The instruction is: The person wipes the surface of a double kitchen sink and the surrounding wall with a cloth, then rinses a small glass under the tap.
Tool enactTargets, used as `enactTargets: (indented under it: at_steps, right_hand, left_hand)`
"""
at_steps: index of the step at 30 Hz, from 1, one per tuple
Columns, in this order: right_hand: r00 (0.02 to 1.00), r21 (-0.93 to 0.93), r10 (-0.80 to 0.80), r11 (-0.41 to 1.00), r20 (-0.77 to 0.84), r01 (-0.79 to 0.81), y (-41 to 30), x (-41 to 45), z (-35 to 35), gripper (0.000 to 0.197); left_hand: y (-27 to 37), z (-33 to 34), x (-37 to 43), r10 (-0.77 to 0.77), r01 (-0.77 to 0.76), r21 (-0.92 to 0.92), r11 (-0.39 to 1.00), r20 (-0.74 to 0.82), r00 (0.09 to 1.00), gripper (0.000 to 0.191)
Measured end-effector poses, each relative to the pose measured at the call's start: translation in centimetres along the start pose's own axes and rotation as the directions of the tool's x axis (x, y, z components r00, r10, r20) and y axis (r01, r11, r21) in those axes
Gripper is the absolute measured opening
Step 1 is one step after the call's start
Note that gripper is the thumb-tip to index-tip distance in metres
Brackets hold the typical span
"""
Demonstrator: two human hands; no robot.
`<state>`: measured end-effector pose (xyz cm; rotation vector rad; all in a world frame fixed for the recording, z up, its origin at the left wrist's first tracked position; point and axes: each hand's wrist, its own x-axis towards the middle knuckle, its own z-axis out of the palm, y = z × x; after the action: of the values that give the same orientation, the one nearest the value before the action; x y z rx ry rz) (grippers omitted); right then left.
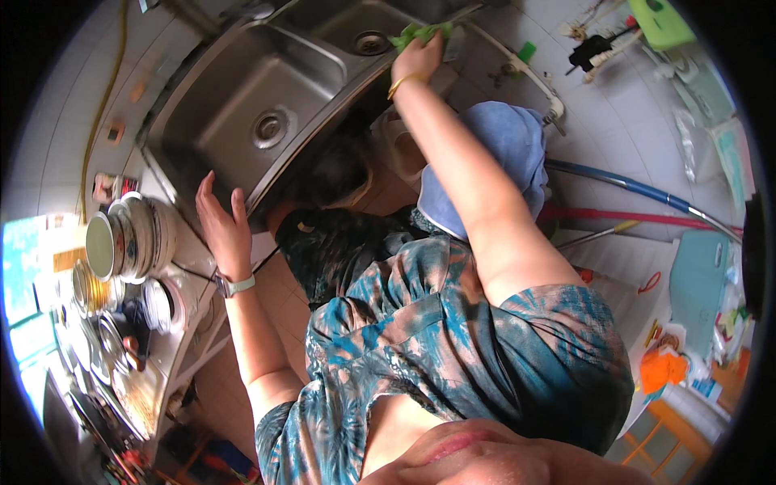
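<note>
My right hand, with a gold bangle at the wrist, holds a bunched green cloth at the front rim of the far basin. That basin's drain lies just left of the cloth. Nearer is the larger stainless steel basin, with its own drain strainer; only some wet sheen shows in it. My left hand, wearing a watch, is raised beside this basin's near left corner. Its fingers are apart and nothing is in them.
A stack of bowls stands on the left counter among more dishes and pans. A blue towel hangs at the right, close to my right arm. Beyond it, a blue pole and a red pole lean across. White pipes run along the tiled wall.
</note>
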<state>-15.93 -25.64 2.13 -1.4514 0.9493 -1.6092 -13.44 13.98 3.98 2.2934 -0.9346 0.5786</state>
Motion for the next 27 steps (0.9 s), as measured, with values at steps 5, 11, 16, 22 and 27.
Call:
enactTargets:
  at_steps: [5,11,16,22,27]
  right_hand:
    - [0.966,0.095,0.251,0.962,0.068,-0.257,-0.5,-5.7,-2.1,0.04]
    - [0.936,0.342,0.305,0.91,-0.175,-0.232,3.5,7.9,-1.7,0.025]
    - [0.864,0.787,0.499,0.558,-0.065,-0.263,12.5,21.5,-2.0,0.029]
    - [0.834,0.942,0.542,0.214,0.106,-0.258,23.3,21.1,-2.2,0.044]
    - [0.846,0.876,0.433,0.213,0.313,-0.433,10.6,1.6,3.4,0.064]
  left_hand:
    - [1.8,-0.2,1.2,-0.021,0.018,0.022,1.0,0.127,0.992,0.052]
    - [3.7,-0.8,0.8,-0.03,0.013,0.099,0.995,0.177,0.984,0.048]
    - [4.6,-2.2,0.2,-0.011,-0.01,0.124,0.992,0.165,0.986,0.047]
    - [5.2,-0.1,2.1,0.063,-0.075,0.056,0.996,0.2,0.978,0.051]
    - [3.7,-2.1,-0.8,-0.05,0.02,0.138,0.99,0.216,0.975,0.047]
